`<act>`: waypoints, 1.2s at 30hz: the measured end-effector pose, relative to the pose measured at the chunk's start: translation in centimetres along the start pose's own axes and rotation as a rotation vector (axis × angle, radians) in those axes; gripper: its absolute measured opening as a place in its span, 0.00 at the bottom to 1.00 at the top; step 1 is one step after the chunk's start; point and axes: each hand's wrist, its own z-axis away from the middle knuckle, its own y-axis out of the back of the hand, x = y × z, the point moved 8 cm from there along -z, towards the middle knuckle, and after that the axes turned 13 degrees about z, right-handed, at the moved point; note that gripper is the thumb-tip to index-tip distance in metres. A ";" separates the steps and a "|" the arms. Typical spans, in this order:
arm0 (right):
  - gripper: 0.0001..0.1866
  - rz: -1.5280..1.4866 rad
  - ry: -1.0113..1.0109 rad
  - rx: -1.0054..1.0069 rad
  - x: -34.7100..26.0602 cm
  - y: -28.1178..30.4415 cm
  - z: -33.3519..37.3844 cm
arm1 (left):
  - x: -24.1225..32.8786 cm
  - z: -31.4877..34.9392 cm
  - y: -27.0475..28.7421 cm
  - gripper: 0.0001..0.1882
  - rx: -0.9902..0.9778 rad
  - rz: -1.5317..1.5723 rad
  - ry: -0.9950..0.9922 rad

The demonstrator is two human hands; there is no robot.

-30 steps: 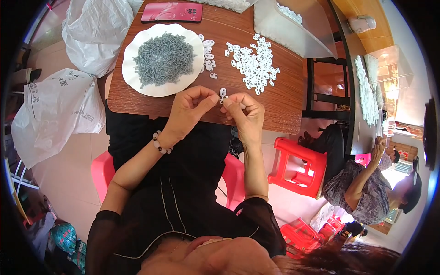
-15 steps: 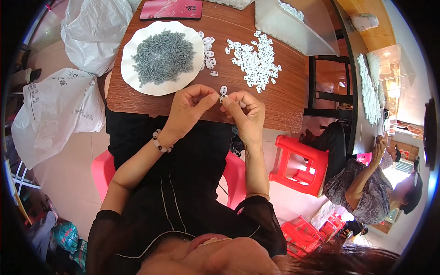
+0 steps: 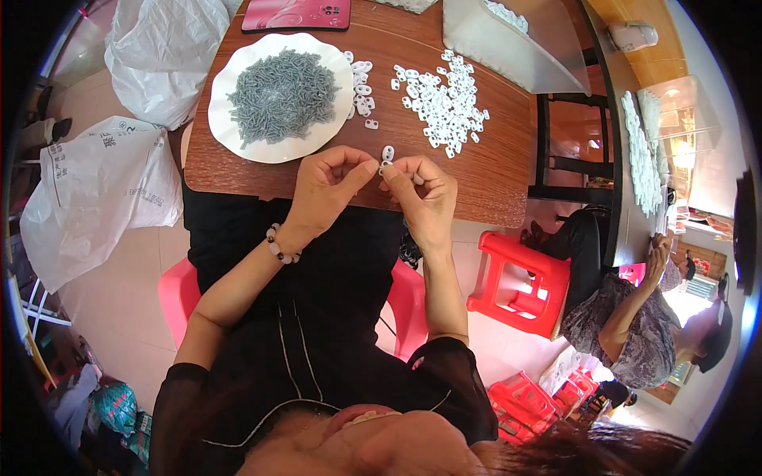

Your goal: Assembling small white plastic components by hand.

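My left hand (image 3: 327, 189) and my right hand (image 3: 427, 202) meet over the near edge of the table. Between their fingertips stands a small white two-hole plastic piece (image 3: 388, 152), with another pale piece just below it, partly covered. My right thumb and finger pinch there, and something white also shows among its curled fingers. The left thumb and forefinger are pressed together beside it; whatever they grip is too small to make out. Beyond my left hand, a white scalloped plate (image 3: 224, 127) bears a heap of thin grey screw-like pieces (image 3: 282, 99).
Loose white two-hole pieces (image 3: 444, 107) lie in a pile on the brown table (image 3: 492, 186), with more beside the plate. A pink phone (image 3: 295, 14) and a grey tray (image 3: 508, 51) are at the far side. Right of me are a red stool (image 3: 520, 284) and a seated person (image 3: 635, 325).
Both hands stay together at nearly the same spot, and the pinched white piece has shifted very slightly. Nothing is visibly taken up or let go.
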 end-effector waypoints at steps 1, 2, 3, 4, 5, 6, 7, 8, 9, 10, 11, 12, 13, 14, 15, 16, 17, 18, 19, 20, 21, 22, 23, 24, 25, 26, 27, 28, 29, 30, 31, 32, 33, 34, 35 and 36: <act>0.04 0.010 -0.010 -0.010 0.1 0.0 0.0 | 0.0 0.0 0.0 0.06 0.001 0.003 -0.010; 0.04 0.019 -0.020 -0.020 0.3 -0.1 -0.1 | 0.1 0.0 0.1 0.06 0.003 0.006 -0.019; 0.04 0.019 -0.020 -0.020 0.4 0.0 -0.1 | 0.1 0.0 0.0 0.06 0.003 0.006 -0.019; 0.04 0.027 -0.018 -0.026 0.4 0.0 -0.1 | 0.1 0.0 0.0 0.06 0.008 0.004 -0.010; 0.04 0.035 -0.015 -0.031 0.5 0.0 -0.2 | 0.0 0.0 0.1 0.06 0.014 0.002 -0.001; 0.04 0.034 -0.015 -0.031 0.4 -0.1 -0.2 | 0.0 0.0 0.1 0.06 0.014 0.002 0.000; 0.04 0.030 -0.013 -0.037 0.4 -0.1 -0.2 | 0.1 0.0 0.0 0.07 0.013 -0.014 -0.009; 0.04 0.026 -0.010 -0.043 0.3 -0.2 -0.2 | 0.1 0.0 0.0 0.08 0.012 -0.029 -0.017; 0.04 0.026 -0.010 -0.043 0.4 -0.2 -0.2 | 0.0 0.0 0.1 0.08 0.012 -0.029 -0.016; 0.04 0.022 -0.012 -0.046 0.4 -0.2 -0.3 | -0.1 -0.1 0.1 0.07 0.017 -0.028 -0.012; 0.04 0.019 -0.014 -0.048 0.5 -0.3 -0.3 | -0.2 -0.1 0.2 0.07 0.021 -0.027 -0.007; 0.04 0.020 -0.015 -0.048 0.5 -0.2 -0.3 | -0.2 -0.1 0.2 0.07 0.021 -0.027 -0.007; 0.04 0.021 -0.029 -0.058 0.5 -0.3 -0.3 | -0.3 -0.1 0.4 0.07 0.020 -0.029 0.007; 0.04 0.022 -0.044 -0.069 0.6 -0.3 -0.3 | -0.3 -0.1 0.5 0.07 0.020 -0.032 0.021; 0.04 0.022 -0.044 -0.069 0.7 -0.3 -0.3 | -0.3 -0.1 0.5 0.07 0.019 -0.032 0.022; 0.04 0.005 -0.050 -0.068 0.9 -0.4 -0.3 | -0.2 -0.1 0.4 0.07 0.019 -0.036 0.036; 0.04 -0.013 -0.054 -0.067 1.0 -0.4 -0.4 | -0.2 -0.2 0.4 0.07 0.018 -0.040 0.048; 0.04 -0.013 -0.052 -0.066 1.0 -0.4 -0.3 | -0.2 -0.2 0.4 0.07 0.017 -0.040 0.047; 0.04 -0.025 -0.076 -0.060 1.2 -0.4 -0.2 | -0.3 0.0 0.3 0.08 0.011 -0.052 0.047; 0.04 -0.039 -0.099 -0.054 1.3 -0.3 -0.1 | -0.3 0.0 0.3 0.08 0.005 -0.065 0.047; 0.04 -0.039 -0.098 -0.053 1.4 -0.3 -0.2 | -0.3 0.0 0.2 0.08 0.004 -0.065 0.046; 0.04 -0.048 -0.079 -0.050 1.3 -0.1 -0.4 | -0.2 -0.1 0.2 0.09 0.010 -0.034 0.026; 0.05 -0.057 -0.062 -0.047 1.2 0.0 -0.4 | -0.1 -0.1 0.2 0.09 0.017 -0.003 0.007; 0.05 -0.057 -0.064 -0.048 1.2 0.0 -0.4 | -0.1 0.0 0.1 0.09 0.019 -0.003 0.008; 0.05 -0.067 -0.059 -0.044 1.1 0.1 -0.3 | 0.0 0.0 0.1 0.10 0.029 0.048 0.000; 0.05 -0.076 -0.054 -0.039 1.0 0.2 -0.3 | 0.1 0.0 0.1 0.10 0.037 0.098 -0.009; 0.05 -0.077 -0.053 -0.039 1.0 0.2 -0.3 | 0.1 -0.1 0.2 0.10 0.037 0.098 -0.010; 0.05 -0.079 -0.057 -0.034 1.0 0.2 -0.2 | 0.0 -0.2 0.2 0.10 0.041 0.095 -0.018; 0.05 -0.081 -0.060 -0.029 1.0 0.2 -0.2 | -0.1 -0.2 0.3 0.10 0.043 0.093 -0.025; 0.05 -0.082 -0.060 -0.028 1.0 0.2 -0.2 | -0.1 -0.2 0.4 0.10 0.043 0.093 -0.025; 0.05 -0.079 -0.056 -0.033 1.0 0.2 -0.2 | -0.2 -0.2 0.4 0.10 0.035 0.076 -0.013; 0.05 -0.078 -0.052 -0.040 0.9 0.1 -0.2 | -0.4 -0.2 0.5 0.10 0.030 0.059 -0.002; 0.05 -0.079 -0.053 -0.041 0.9 0.0 -0.2 | -0.5 -0.2 0.5 0.10 0.032 0.058 -0.001; 0.05 -0.076 -0.048 -0.045 0.9 -0.1 -0.2 | -0.4 -0.2 0.6 0.10 0.036 0.043 -0.023; 0.05 -0.074 -0.043 -0.048 0.9 -0.1 -0.1 | -0.3 -0.2 0.6 0.10 0.039 0.027 -0.043; 0.05 -0.074 -0.043 -0.048 0.9 -0.1 -0.1 | -0.3 -0.2 0.6 0.10 0.040 0.027 -0.043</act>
